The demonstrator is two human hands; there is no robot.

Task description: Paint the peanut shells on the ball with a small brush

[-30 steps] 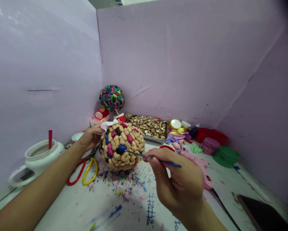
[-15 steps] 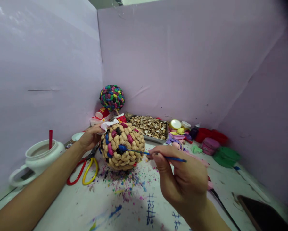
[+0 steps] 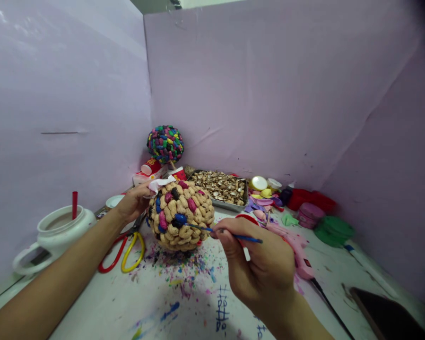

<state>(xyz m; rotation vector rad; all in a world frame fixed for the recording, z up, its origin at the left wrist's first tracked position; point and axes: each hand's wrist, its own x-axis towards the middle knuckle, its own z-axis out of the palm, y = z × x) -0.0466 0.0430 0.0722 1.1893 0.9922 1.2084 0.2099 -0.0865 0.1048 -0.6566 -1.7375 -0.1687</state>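
Observation:
A ball covered in peanut shells (image 3: 181, 215), some painted blue, pink and black, stands on the paint-spattered table (image 3: 184, 302). My left hand (image 3: 133, 202) grips its left top side with a white tissue (image 3: 161, 182) under the fingers. My right hand (image 3: 258, 264) pinches a thin blue paintbrush (image 3: 217, 231), whose tip touches a blue-painted shell on the ball's front.
A fully painted shell ball (image 3: 165, 143) stands at the back. A metal tray of shells (image 3: 221, 186), paint pots and lids (image 3: 297, 205), red and yellow scissors (image 3: 123, 250), a white water jug (image 3: 54, 231), a pink glue gun (image 3: 297, 250) and a dark phone (image 3: 389, 316) lie around.
My right hand slid right and then back left, shifting the brush handle slightly. The brush tip stays on the blue shell. The left hand and ball have not moved.

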